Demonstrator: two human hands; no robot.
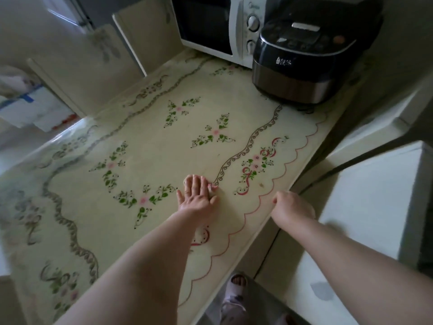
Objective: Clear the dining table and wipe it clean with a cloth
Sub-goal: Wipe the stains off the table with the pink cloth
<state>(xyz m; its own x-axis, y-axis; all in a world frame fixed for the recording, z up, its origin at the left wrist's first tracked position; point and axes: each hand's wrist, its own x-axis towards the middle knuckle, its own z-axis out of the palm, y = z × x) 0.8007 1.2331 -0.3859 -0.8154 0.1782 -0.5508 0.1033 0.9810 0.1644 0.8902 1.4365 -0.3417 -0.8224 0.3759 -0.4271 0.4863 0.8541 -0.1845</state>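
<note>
Left hand (199, 198), fingers spread flat, pressed a small pale cloth (213, 192) onto the floral tabletop (152, 137) toward 5 o'clock. Whether the right hand (293, 208), its fingers curled, gripped the edge was unclear. Wide strokes risked bumping the rice cooker (304, 66) at 1 o'clock.

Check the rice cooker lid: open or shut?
Shut. The rice cooker lid lies flat on the body, with no gap showing.

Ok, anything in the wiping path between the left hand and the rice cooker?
Nothing visible lies on the tablecloth between the left hand and the rice cooker, which stands by the microwave at the far end.
</note>
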